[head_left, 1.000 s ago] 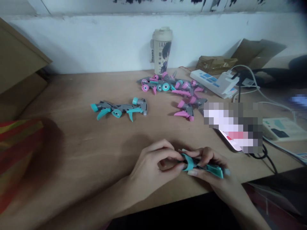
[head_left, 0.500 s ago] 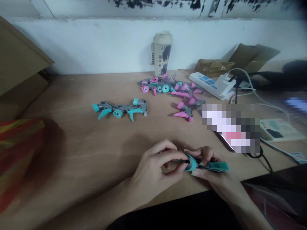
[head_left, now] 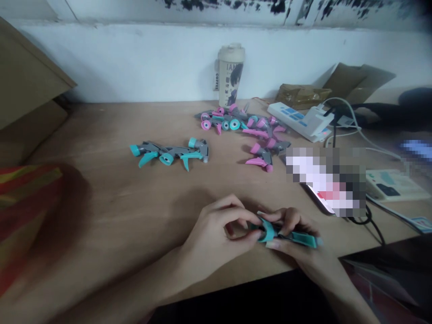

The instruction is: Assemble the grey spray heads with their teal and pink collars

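Near the table's front edge, both hands meet on a teal and grey spray trigger head (head_left: 286, 235). My right hand (head_left: 303, 245) wraps its body from below, fingers curled over the top. My left hand (head_left: 216, 236) pinches the round teal collar end with thumb and fingertips. Two finished teal and grey trigger heads (head_left: 170, 154) lie side by side further back on the wooden table (head_left: 118, 202). A heap of pink and teal trigger heads (head_left: 246, 128) sits behind them.
A cream cup (head_left: 230, 74) stands by the white wall. A white power strip (head_left: 302, 119) with cables lies at the right, beside a blurred patch and a small box (head_left: 393, 184). Cardboard (head_left: 27, 90) stands at the left, above red striped cloth (head_left: 23, 211).
The hands stay in place, and the trigger head has turned slightly between the fingers. The view has shifted a little.
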A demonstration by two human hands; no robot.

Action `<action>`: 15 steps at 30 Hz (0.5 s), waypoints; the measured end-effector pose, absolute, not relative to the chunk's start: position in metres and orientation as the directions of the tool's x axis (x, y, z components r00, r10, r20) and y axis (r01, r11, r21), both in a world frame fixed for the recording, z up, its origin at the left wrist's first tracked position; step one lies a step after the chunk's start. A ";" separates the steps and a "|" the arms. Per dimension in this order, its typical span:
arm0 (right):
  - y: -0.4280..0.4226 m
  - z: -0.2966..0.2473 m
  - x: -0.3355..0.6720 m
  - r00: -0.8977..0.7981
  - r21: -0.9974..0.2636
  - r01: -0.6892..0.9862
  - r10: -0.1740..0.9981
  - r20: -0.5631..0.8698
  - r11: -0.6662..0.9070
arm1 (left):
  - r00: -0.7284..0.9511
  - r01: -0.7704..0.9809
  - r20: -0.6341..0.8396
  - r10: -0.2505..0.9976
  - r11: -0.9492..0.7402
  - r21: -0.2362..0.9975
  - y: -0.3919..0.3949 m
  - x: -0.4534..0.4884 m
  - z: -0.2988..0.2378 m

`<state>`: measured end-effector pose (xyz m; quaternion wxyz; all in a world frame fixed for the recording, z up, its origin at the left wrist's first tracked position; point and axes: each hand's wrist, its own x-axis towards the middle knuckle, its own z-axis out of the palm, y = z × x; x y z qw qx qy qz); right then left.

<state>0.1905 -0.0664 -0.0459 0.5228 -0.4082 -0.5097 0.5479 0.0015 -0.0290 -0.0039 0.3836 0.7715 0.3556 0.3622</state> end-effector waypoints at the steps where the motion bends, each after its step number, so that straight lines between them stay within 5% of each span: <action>1: -0.066 -0.044 0.190 -0.113 -0.987 -0.138 0.988 0.102 0.087 | 0.491 0.279 0.282 0.824 -0.456 0.845 -0.029 0.001 -0.003; 7: -0.064 -0.039 0.189 -0.123 -0.983 -0.171 0.989 0.086 0.064 | 0.595 0.262 0.336 0.730 -0.572 0.777 -0.026 -0.001 0.001; 15: -0.066 -0.046 0.191 -0.119 -0.918 -0.395 0.993 0.016 -0.032 | 0.516 0.279 0.326 0.792 -0.515 0.810 -0.030 0.000 -0.003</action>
